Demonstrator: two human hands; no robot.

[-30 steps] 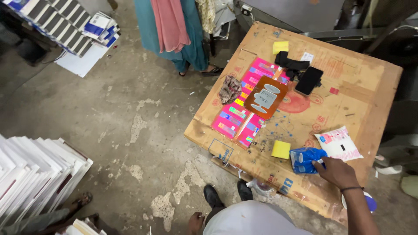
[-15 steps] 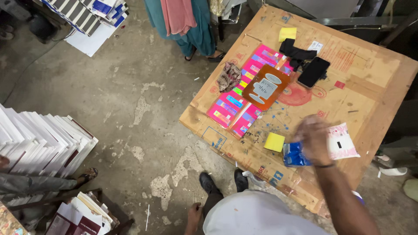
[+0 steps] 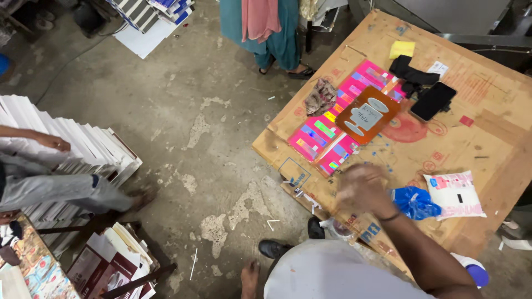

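Blurred, the right hand (image 3: 363, 188) hovers over the bench (image 3: 487, 138) near its front edge; whether its fingers are spread or curled I cannot tell. Just beside it lies a crumpled blue bag (image 3: 415, 202), then a soft white pouch (image 3: 455, 195). Farther off, glossy pink sheets (image 3: 321, 135) carry a brown card (image 3: 367, 114). Bare scuffed plywood lies open to the right. The left hand (image 3: 250, 277) hangs low over the floor (image 3: 194, 138).
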